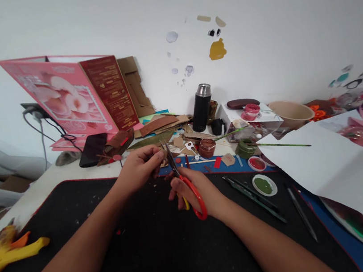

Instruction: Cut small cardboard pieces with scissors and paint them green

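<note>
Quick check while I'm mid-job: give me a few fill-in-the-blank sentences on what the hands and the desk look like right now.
1. The right hand holds scissors with ____ handles.
2. The left hand pinches a small piece by the scissor blades, above the ____ mat.
3. The black flask has a ____ cap.
4. The small round dish right of the scissors holds ____ paint.

Missing words: red; black; silver; green

White desk (52, 179) under a black mat (88, 221); at nine o'clock, yellow scraps (6, 257); at one o'clock, a black flask (202, 107), brown jar (207, 147) and beige bowl (291, 113); at three o'clock, white paper (337, 163) and green paint dish (264, 185).
</note>
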